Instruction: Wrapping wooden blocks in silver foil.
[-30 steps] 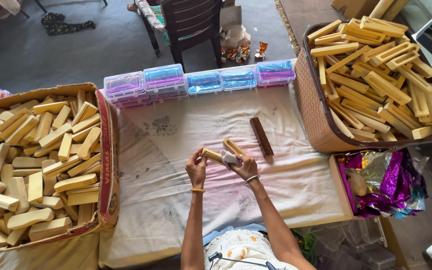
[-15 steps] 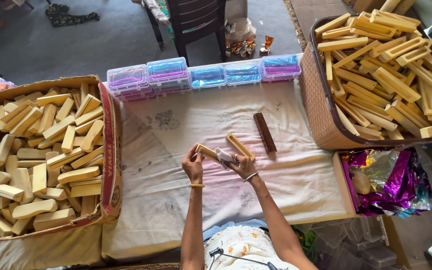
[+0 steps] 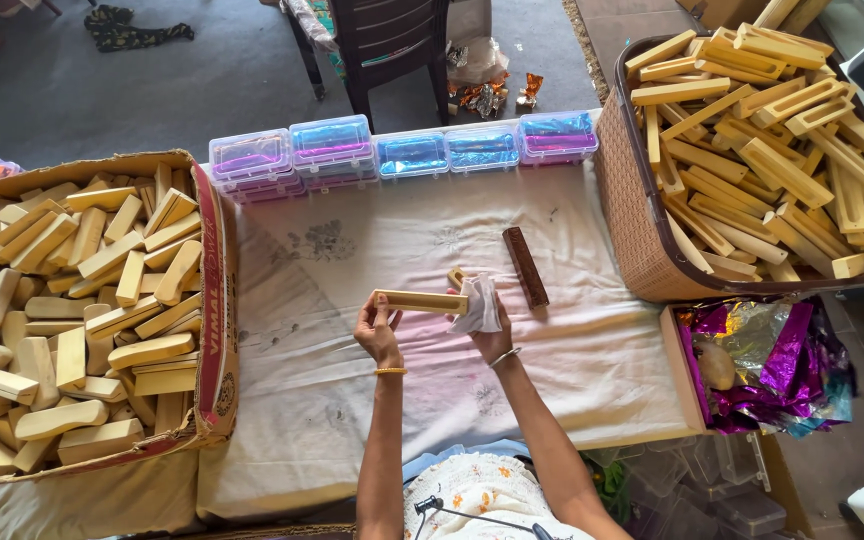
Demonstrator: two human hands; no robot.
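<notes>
One wooden bar (image 3: 419,301) is gripped at its end by the left hand (image 3: 377,335) above the table (image 3: 572,370); a white cloth (image 3: 479,306) is pinched in the right hand (image 3: 493,338). The basket (image 3: 632,230) is heaped with bars, seemingly many left.

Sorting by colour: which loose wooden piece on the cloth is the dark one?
The dark brown bar, lying alone beside the right hand; every other piece is pale.

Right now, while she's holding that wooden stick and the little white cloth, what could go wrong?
The wooden piece is held only at its left end by the left hand; it might tip out of that grip. The white cloth in the right hand hangs loose and could snag. Another wooden piece lies hidden behind the cloth and could get knocked against the dark brown block.
</notes>
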